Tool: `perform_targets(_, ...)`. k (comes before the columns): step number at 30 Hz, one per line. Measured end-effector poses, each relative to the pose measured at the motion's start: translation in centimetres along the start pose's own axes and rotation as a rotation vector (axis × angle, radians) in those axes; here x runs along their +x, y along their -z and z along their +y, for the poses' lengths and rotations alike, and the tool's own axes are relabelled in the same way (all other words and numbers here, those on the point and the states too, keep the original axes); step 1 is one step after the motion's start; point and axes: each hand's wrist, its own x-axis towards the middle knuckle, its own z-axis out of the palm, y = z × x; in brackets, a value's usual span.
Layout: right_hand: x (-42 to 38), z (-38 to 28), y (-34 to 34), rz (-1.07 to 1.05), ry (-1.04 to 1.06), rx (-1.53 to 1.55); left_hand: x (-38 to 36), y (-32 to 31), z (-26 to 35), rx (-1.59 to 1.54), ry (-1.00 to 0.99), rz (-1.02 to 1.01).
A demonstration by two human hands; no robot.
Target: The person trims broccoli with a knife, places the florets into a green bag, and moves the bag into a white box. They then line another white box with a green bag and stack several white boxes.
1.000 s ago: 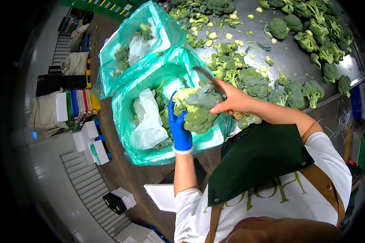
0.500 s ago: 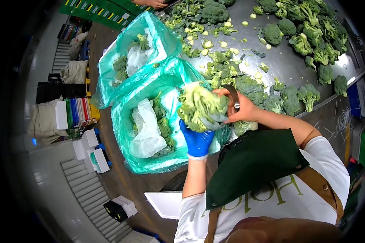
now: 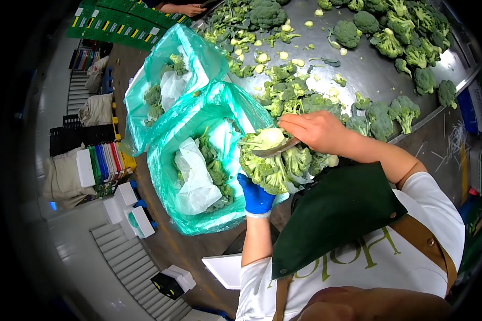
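Note:
My left hand, in a blue glove, supports a broccoli head from below, its cut stalk turned upward. My bare right hand grips a knife, whose curved blade lies across the broccoli beside the stalk. Most of the knife's handle is hidden in my fingers. Just left of the broccoli is a container lined with a green plastic bag. Inside it, white paper lies among broccoli florets.
A second green-lined container stands behind the first. The metal table carries broccoli heads, florets and stalk pieces. Another person's hand shows at the top, near green crates. A white tray sits below my left arm.
The broccoli has turned so its stalk and florets show clearly. My right hand has moved up and left, bringing the knife blade across it. The view has shifted slightly.

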Motion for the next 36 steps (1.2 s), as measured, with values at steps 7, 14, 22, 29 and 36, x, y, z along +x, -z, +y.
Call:
perform_targets(7, -1.0, -0.7, -0.3, 0.011, -0.054, 0.044, -0.2, 0.1, -0.3, 0.199, 0.035, 0.043)
perform_targets(14, -5.4, 1.3, -2.7, -0.344, -0.285, 0.008, 0.2, 1.1, -1.4, 0.331, -0.069, 0.184)
perform_targets(22, -4.1, -0.3, -1.8, -0.198, -0.307, 0.097, -0.6, -0.2, -0.7, 0.369, 0.061, 0.115)
perform_targets(29, -7.6, 4.0, 0.6, -0.299, -0.379, 0.028, -2.1, 1.6, 4.8, 1.215, -0.721, 0.024)
perform_targets(36, -2.7, 1.9, 3.4, -0.043, 0.109, -0.189, -0.2, -3.5, 3.7, 1.393, -0.889, -0.105)
